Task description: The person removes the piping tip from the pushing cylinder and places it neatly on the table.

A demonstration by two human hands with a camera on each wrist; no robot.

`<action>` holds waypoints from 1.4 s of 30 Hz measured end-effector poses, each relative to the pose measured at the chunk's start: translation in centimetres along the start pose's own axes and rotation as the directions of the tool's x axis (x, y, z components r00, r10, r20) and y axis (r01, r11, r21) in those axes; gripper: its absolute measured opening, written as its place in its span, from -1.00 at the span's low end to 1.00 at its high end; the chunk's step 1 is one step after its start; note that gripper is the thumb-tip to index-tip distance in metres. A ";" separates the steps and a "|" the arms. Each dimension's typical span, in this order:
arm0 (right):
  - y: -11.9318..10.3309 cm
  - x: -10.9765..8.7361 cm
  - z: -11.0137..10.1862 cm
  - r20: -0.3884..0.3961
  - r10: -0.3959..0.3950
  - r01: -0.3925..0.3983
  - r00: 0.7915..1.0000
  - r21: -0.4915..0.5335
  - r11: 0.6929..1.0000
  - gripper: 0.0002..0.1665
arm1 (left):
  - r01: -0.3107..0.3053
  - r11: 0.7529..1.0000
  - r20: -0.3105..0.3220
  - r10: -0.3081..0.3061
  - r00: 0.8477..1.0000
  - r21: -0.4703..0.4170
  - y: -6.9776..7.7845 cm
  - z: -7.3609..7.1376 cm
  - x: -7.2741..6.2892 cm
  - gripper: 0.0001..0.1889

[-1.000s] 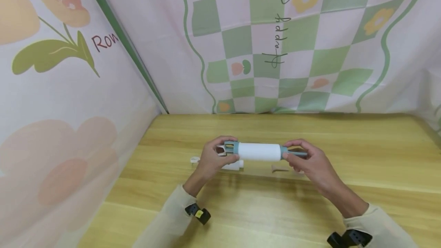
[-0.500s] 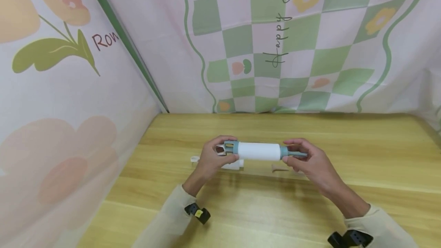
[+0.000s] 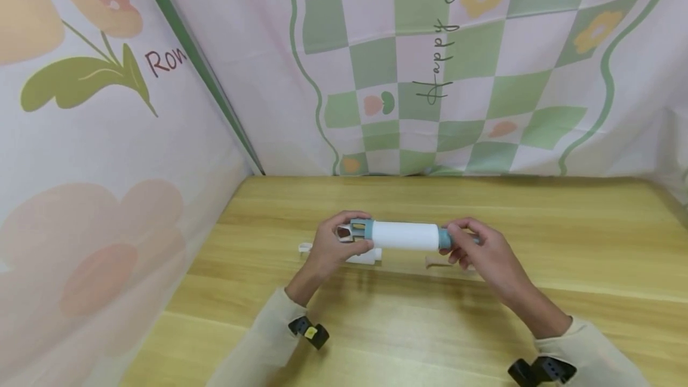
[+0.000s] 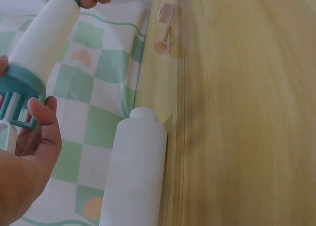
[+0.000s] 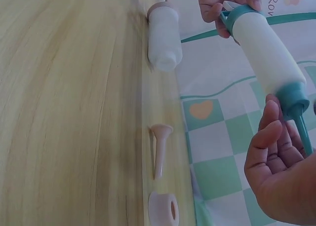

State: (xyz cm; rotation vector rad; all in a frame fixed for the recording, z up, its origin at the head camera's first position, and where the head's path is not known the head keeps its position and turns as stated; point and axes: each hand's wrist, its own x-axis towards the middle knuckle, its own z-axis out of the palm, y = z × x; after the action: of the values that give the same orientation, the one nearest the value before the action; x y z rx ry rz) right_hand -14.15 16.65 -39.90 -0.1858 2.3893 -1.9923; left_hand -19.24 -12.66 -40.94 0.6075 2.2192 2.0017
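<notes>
Head view | right hand (image 3: 486, 255), left hand (image 3: 334, 245) holding white bottle (image 3: 405, 236) | left partly hiding second bottle (image 3: 365, 257), short of counter's (image 3: 414, 327) far edge

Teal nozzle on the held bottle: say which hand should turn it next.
Probably the right hand: it is at the teal nozzle, while the left hand grips the opposite end of the white bottle.
</notes>
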 end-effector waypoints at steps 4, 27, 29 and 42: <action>0.0 0.0 0.1 0.002 -0.005 0.005 1.000 -0.014 1.000 -0.49 | 0.002 1.000 -0.003 -0.002 1.000 0.001 0.0 -0.1 0.0 -0.56; 0.4 -0.1 -0.3 0.047 -0.118 0.121 0.992 -0.077 0.990 -0.59 | 0.002 1.000 -0.005 -0.002 1.000 0.018 -0.3 -0.3 -0.2 -0.54; 0.5 -0.1 -0.3 0.053 -0.123 0.127 0.991 -0.070 0.989 -0.57 | -0.002 1.000 -0.005 0.002 1.000 0.020 -0.4 -0.3 -0.3 -0.55; 0.1 0.1 -0.5 0.017 -0.049 0.051 0.999 -0.128 0.991 -0.51 | -0.004 1.000 -0.017 0.004 1.000 0.003 -0.2 -0.4 -0.2 -0.56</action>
State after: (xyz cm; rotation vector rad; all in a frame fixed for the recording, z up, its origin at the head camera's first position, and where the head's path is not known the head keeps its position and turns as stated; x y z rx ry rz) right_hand -14.26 17.11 -39.96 -0.2640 2.5299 -1.8513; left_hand -19.19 -13.10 -41.08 0.5980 2.2322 2.0134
